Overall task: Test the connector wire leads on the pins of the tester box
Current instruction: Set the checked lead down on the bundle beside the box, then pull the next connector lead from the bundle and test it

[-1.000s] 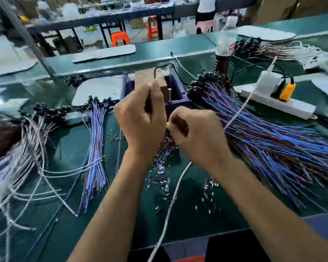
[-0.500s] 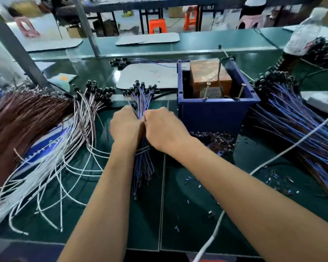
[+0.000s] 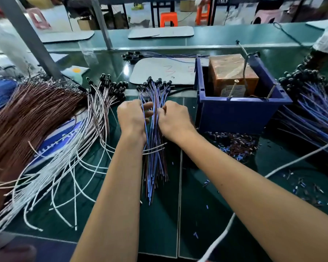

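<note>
The step in hand seemed to be the handling of a small bundle of blue and brown connector wires (image 3: 154, 148), not the testing itself, because no lead touched a pin at this moment. The bundle lay on the green bench (image 3: 206, 205) near the middle, with its black connector heads (image 3: 153, 84) pointing to the far edge and its bare ends pointing to the near edge. The left hand (image 3: 132, 117) and the right hand (image 3: 173, 118) were on the two sides of the bundle, close together, just below the heads. Both hands had curled fingers among the wires; the left seemed to pinch a few blue strands, and the right seemed to grip the other side, but which single wire each one held could not be told. The tester box (image 3: 240, 103), a blue bin with a copper-coloured block inside and two thin pins (image 3: 232, 89) standing up at its near wall, stood just beside the right hand, toward the right side of the bench. The next move probably called for separating one connector wire from the bundle, lifting it to the right, and putting its two leads on the two pins, with care not to drag the neighbouring strands.
</note>
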The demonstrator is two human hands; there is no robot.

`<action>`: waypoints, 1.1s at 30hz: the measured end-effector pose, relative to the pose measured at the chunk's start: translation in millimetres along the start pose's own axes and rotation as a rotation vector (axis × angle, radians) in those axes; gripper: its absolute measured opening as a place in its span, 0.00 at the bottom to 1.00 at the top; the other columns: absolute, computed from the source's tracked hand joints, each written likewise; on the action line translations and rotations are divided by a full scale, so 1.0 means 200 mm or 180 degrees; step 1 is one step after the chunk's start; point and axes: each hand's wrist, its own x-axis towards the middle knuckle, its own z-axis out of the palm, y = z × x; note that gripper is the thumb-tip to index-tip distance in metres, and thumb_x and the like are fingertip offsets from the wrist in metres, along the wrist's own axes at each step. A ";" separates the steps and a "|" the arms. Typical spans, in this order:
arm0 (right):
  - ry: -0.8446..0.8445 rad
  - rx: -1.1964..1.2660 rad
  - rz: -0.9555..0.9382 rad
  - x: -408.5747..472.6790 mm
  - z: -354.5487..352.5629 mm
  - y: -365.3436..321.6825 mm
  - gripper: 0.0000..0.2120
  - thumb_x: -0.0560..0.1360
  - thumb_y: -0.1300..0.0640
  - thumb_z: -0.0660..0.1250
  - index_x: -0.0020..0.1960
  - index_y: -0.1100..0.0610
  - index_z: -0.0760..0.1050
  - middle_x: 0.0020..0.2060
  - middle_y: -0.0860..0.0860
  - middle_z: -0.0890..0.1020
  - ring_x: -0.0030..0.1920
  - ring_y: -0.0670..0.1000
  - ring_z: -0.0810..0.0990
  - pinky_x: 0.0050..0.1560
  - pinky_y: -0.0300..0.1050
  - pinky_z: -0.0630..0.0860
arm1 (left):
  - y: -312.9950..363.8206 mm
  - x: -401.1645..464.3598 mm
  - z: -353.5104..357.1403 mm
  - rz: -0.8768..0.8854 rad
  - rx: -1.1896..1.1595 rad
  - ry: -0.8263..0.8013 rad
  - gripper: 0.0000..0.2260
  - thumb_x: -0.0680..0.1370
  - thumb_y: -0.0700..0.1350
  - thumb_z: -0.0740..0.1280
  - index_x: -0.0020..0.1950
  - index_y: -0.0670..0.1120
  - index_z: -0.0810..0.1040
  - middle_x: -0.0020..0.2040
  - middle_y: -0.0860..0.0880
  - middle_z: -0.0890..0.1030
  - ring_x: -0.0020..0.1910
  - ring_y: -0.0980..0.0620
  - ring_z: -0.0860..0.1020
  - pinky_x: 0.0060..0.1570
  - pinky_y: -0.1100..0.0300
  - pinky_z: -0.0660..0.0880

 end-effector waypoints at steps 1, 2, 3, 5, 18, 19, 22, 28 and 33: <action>0.0050 0.0217 -0.0014 0.00 0.00 0.00 0.14 0.86 0.51 0.58 0.51 0.60 0.76 0.52 0.61 0.82 0.52 0.61 0.79 0.45 0.46 0.65 | 0.01 -0.01 0.00 -0.0040 -0.0230 -0.0208 0.07 0.78 0.35 0.61 0.42 0.42 0.75 0.34 0.48 0.83 0.23 0.56 0.73 0.23 0.66 0.65; 0.0063 0.0504 0.0012 -0.01 -0.01 -0.02 0.19 0.87 0.49 0.56 0.49 0.60 0.77 0.50 0.60 0.83 0.51 0.60 0.79 0.44 0.46 0.65 | 0.02 -0.02 -0.01 -0.0008 -0.0336 -0.0453 0.06 0.78 0.35 0.62 0.43 0.42 0.77 0.33 0.48 0.83 0.23 0.56 0.72 0.23 0.65 0.65; -0.0012 0.0876 0.0081 -0.02 -0.01 -0.04 0.22 0.87 0.46 0.54 0.49 0.61 0.78 0.50 0.60 0.84 0.48 0.59 0.78 0.44 0.47 0.66 | 0.03 -0.03 -0.02 0.0077 -0.0419 -0.0678 0.05 0.77 0.36 0.63 0.43 0.41 0.77 0.33 0.49 0.81 0.24 0.57 0.71 0.23 0.65 0.65; -0.0470 0.1941 0.0391 -0.04 -0.04 -0.07 0.26 0.87 0.42 0.52 0.51 0.59 0.81 0.49 0.58 0.85 0.43 0.55 0.77 0.43 0.47 0.70 | 0.04 -0.05 -0.03 0.0369 -0.0742 -0.0774 0.04 0.74 0.35 0.63 0.41 0.41 0.73 0.28 0.51 0.76 0.23 0.56 0.69 0.23 0.65 0.66; -0.1402 0.2282 -0.0223 -0.14 -0.10 0.02 0.04 0.83 0.61 0.68 0.49 0.59 0.76 0.38 0.52 0.82 0.29 0.45 0.79 0.30 0.38 0.76 | 0.05 -0.08 -0.01 0.0738 -0.1100 -0.0642 0.14 0.79 0.30 0.68 0.60 0.43 0.70 0.49 0.43 0.88 0.46 0.48 0.85 0.63 0.43 0.76; -0.1369 0.2189 -0.0278 -0.14 -0.10 0.03 0.06 0.83 0.62 0.67 0.47 0.59 0.77 0.35 0.51 0.82 0.28 0.45 0.77 0.30 0.37 0.75 | 0.05 -0.08 -0.01 0.0619 -0.1070 -0.0743 0.13 0.80 0.32 0.67 0.61 0.43 0.72 0.48 0.45 0.88 0.45 0.50 0.85 0.59 0.46 0.78; -0.1214 0.2171 -0.0392 -0.16 -0.13 0.03 0.10 0.85 0.61 0.63 0.47 0.60 0.79 0.29 0.50 0.78 0.27 0.47 0.72 0.30 0.38 0.69 | 0.06 -0.08 -0.02 0.0080 -0.1362 -0.0874 0.07 0.83 0.39 0.65 0.61 0.45 0.76 0.42 0.51 0.86 0.39 0.53 0.83 0.41 0.59 0.77; -0.1145 0.2712 -0.0461 -0.16 -0.29 -0.05 0.16 0.87 0.59 0.59 0.54 0.70 0.80 0.25 0.50 0.70 0.23 0.46 0.64 0.24 0.37 0.61 | 0.06 -0.05 -0.07 -0.0551 -0.2769 -0.1021 0.11 0.85 0.43 0.62 0.46 0.42 0.79 0.35 0.50 0.79 0.32 0.52 0.75 0.43 0.60 0.73; -0.0624 0.0991 -0.1001 -0.19 -0.42 0.07 0.12 0.85 0.58 0.64 0.49 0.62 0.83 0.27 0.50 0.78 0.22 0.43 0.70 0.26 0.35 0.66 | 0.06 0.01 -0.11 -0.0747 -0.3301 -0.0890 0.21 0.85 0.42 0.55 0.34 0.44 0.77 0.31 0.50 0.78 0.33 0.53 0.77 0.43 0.61 0.72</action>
